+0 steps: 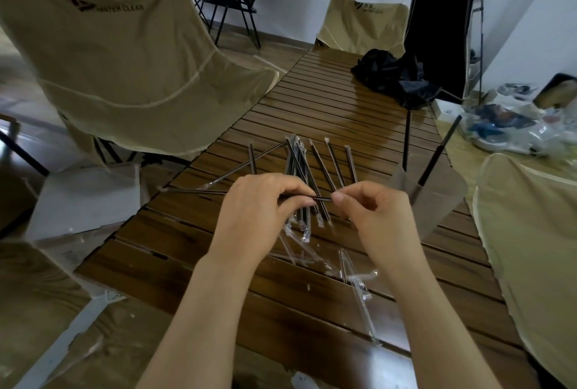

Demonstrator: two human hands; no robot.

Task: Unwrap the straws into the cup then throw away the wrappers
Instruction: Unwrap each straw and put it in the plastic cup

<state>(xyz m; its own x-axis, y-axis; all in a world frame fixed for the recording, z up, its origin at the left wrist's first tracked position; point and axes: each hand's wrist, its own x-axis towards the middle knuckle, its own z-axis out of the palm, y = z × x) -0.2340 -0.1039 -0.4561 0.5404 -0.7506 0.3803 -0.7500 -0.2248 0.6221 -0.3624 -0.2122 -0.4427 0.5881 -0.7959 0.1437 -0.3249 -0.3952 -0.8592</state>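
Observation:
A black straw in a clear wrapper [199, 192] lies crosswise above the slatted wooden table [343, 114]. My left hand [259, 210] grips its middle, and my right hand [371, 210] pinches its right end between thumb and forefinger. Behind my hands lies a pile of several wrapped straws [299, 170]. A translucent cup [434, 198] stands at the right and holds two bare black straws [437, 154]. Empty clear wrappers [352, 276] lie on the table near my forearms.
Beige fabric chairs stand at the left [118, 54], far end [362, 20] and right [537, 232]. A black bag [393, 76] lies at the table's far end. Plastic-wrapped clutter [505, 120] sits on the floor at the right. A grey box [84, 198] is left of the table.

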